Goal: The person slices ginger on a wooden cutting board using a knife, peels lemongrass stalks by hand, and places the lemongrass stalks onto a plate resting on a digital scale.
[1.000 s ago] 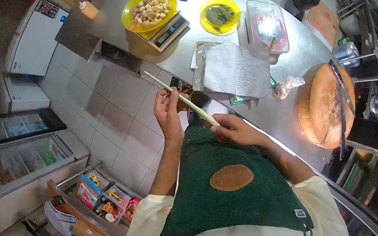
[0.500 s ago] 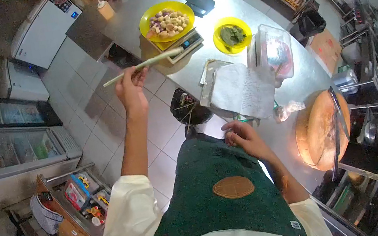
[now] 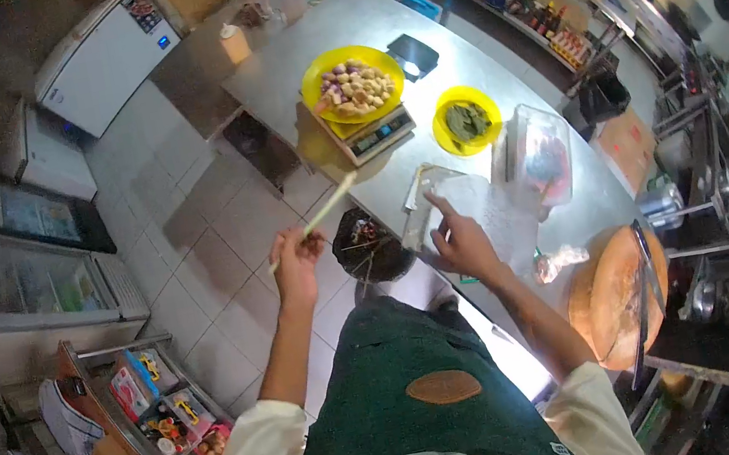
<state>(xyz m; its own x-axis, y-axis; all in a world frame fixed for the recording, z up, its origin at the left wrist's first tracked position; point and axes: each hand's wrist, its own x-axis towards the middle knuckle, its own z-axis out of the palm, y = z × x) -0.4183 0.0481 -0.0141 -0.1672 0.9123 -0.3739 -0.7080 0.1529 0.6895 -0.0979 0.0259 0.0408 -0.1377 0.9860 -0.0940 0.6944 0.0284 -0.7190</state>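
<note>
My left hand [image 3: 296,267] is closed round a long pale green stalk [image 3: 329,204], which looks like lemongrass. It is tilted up to the right, over the floor beside the table's edge. My right hand [image 3: 463,244] holds nothing; its index finger points out over a sheet of paper [image 3: 509,219] with writing. Whether the fingertip touches the paper I cannot tell. Farther along stands a scale [image 3: 379,135] bearing a yellow bowl [image 3: 398,75] of pale chopped chunks. A smaller yellow bowl [image 3: 447,143] with dark green leaves sits to its right.
Below the table's edge stands a black-lined bin [image 3: 373,265] with scraps. On the steel table [image 3: 491,59] are a clear lidded container [image 3: 542,157], a black tray [image 3: 413,56] and a squeeze bottle [image 3: 235,46]. A knife [image 3: 645,295] lies across a round wooden chopping block [image 3: 609,311] at right.
The left hand has drawn the stalk away from the scale, closer to me. My right hand has moved forward from the apron to above the paper, index finger extended. The view has shifted.
</note>
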